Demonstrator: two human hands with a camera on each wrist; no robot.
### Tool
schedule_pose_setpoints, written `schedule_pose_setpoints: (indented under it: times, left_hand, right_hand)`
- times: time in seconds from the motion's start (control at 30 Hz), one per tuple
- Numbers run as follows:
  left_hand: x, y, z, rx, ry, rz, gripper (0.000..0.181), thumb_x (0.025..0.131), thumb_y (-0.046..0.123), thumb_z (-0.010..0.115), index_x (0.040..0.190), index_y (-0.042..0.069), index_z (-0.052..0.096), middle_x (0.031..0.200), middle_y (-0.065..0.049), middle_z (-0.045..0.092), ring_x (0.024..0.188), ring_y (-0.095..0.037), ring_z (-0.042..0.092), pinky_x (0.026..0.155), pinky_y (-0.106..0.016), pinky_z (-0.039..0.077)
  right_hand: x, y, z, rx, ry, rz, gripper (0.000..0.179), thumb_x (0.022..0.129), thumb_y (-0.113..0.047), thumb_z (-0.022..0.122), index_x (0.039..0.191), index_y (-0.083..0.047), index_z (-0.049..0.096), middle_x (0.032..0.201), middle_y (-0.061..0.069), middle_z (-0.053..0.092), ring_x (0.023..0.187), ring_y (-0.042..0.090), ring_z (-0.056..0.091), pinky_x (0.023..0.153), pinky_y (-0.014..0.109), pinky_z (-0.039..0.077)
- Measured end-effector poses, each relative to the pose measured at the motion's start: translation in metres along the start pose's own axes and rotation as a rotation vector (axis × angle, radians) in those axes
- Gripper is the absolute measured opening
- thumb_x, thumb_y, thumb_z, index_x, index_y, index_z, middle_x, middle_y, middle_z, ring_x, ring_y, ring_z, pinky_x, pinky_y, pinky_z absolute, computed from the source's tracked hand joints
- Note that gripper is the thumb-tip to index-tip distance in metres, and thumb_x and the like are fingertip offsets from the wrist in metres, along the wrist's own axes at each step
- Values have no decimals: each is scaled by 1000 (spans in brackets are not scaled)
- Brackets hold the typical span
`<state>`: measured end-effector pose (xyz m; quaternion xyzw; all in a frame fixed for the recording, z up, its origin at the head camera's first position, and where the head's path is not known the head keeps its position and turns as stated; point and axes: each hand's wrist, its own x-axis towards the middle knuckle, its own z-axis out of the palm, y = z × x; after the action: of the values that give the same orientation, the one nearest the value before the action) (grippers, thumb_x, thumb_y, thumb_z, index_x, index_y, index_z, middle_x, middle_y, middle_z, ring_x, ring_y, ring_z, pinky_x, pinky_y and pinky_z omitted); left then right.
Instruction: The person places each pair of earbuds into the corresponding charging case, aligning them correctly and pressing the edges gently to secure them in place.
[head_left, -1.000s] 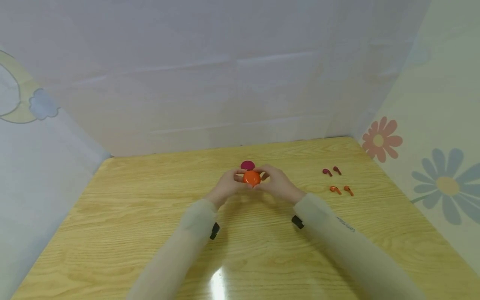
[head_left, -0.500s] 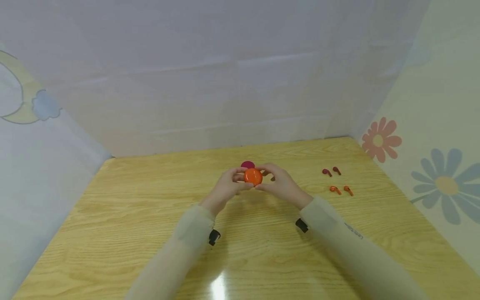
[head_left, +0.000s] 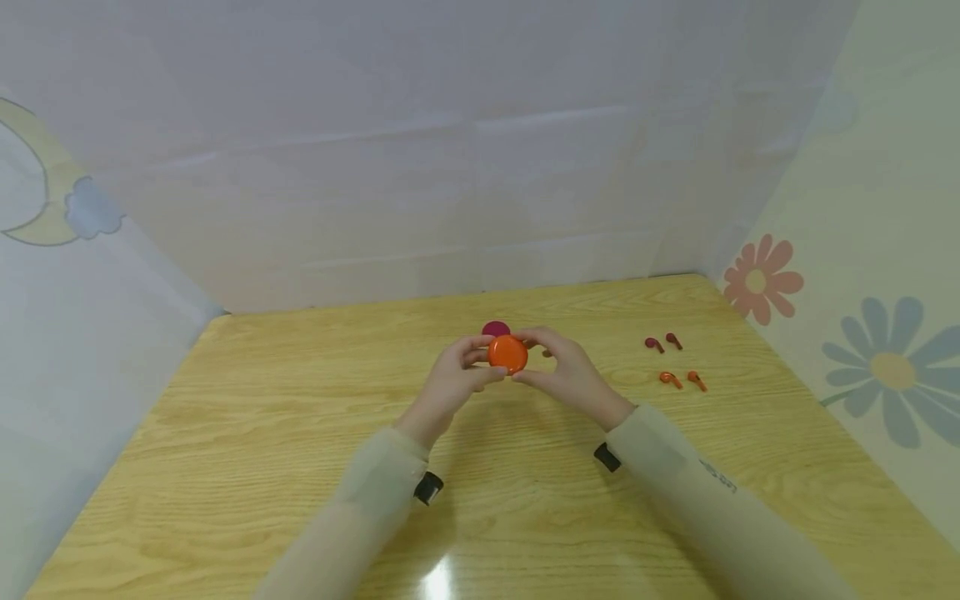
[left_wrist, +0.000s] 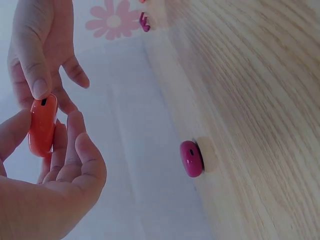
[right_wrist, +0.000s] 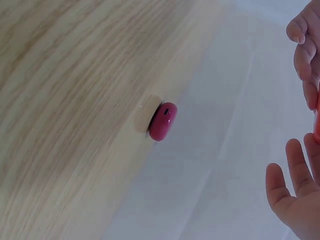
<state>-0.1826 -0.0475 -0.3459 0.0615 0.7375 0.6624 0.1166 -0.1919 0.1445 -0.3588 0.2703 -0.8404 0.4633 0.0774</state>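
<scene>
A glossy orange earbud case [head_left: 507, 355], rounded and with its lid closed, is held up between both hands above the table. My left hand [head_left: 450, 379] pinches its left side with thumb and fingers. On the other side, my right hand [head_left: 566, 375] holds its right edge between thumb and index fingertips. The left wrist view shows a small dark slot on the orange case [left_wrist: 42, 125] near the right thumb. Just behind the hands a magenta earbud case [head_left: 496, 328] rests on the table. It stands apart from both hands in the right wrist view, where the orange case is mostly cut off.
On the right of the wooden table [head_left: 262, 433] lie two magenta earbuds [head_left: 652, 343] and, nearer, two orange earbuds [head_left: 671, 380]. A pale sheet wall [head_left: 375, 208] closes off the back. Printed walls with flowers and a moon stand at the sides.
The orange case has tilted so more of its round face shows, and shifted slightly right. Both wrists have moved a little outward and nearer. The magenta case and the earbuds stayed put.
</scene>
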Motion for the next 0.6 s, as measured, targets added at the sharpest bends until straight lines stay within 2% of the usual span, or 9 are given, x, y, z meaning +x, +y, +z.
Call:
schedule_pose_setpoints:
  times: [0.13,0.27,0.6]
  left_hand:
    - [-5,1,1,-36,9,8,45,90,6,67,132,2,52,121,-13,63,98,-24,61,83,-39,47]
    - [-10,1,2,-75,4,15,44,91,7,66,132,0,51,122,-14,61,105,-25,59,88,-41,47]
    - [-17,-1,0,-116,-26,11,40,92,10,66,130,0,54,120,-14,63,100,-22,61,82,-34,50]
  right_hand:
    - [-1,-1,1,14,12,-23,49,80,-3,79,125,0,59,119,13,63,108,30,55,91,55,42]
    - [-4,-1,2,29,26,-54,51,78,-2,80,125,-1,59,120,12,63,110,29,55,91,52,42]
    - [-8,-3,3,33,48,-129,52,77,0,80,125,0,59,122,12,62,111,27,55,88,45,43]
